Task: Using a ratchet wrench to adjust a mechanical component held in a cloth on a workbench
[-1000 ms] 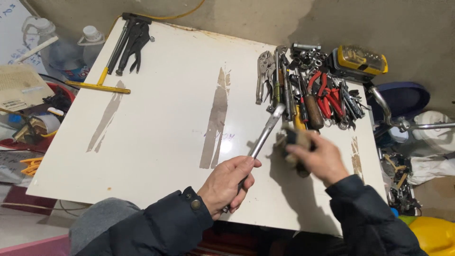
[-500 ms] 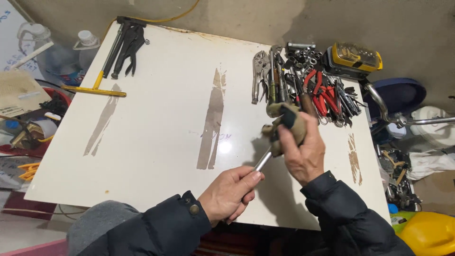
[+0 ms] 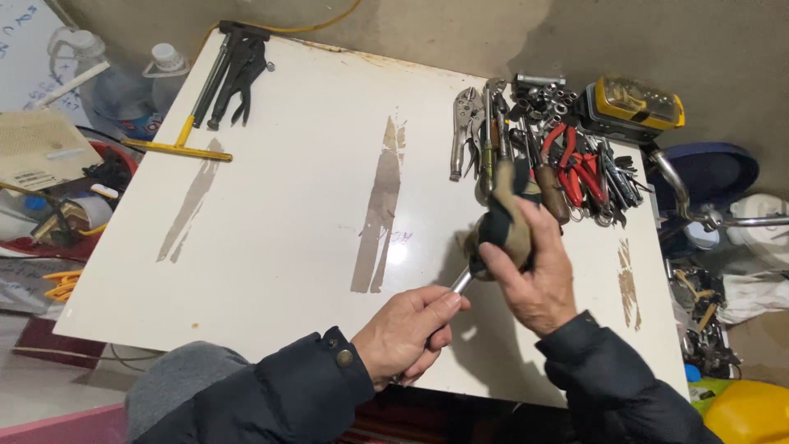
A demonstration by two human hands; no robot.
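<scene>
My left hand (image 3: 407,333) grips the lower end of a shiny metal tool (image 3: 460,282) and holds it tilted above the white table (image 3: 288,214). My right hand (image 3: 534,271) is closed on a tan and dark rag (image 3: 503,224) wrapped around the tool's upper end, which is hidden inside the cloth. Both hands are over the table's front right part. Just behind the rag lies a heap of hand tools (image 3: 551,148) with locking pliers (image 3: 464,127) and red-handled pliers (image 3: 575,168).
A yellow-handled tool (image 3: 177,148) and black pliers (image 3: 238,70) lie at the table's far left corner. A yellow and black case (image 3: 637,103) sits at the far right. Plastic bottles (image 3: 156,70) and clutter stand left of the table; a blue stool (image 3: 711,173) stands right.
My right hand with the rag has lifted off the table and slid up the tool's shaft toward the tool heap. My left hand stays on the lower end.
</scene>
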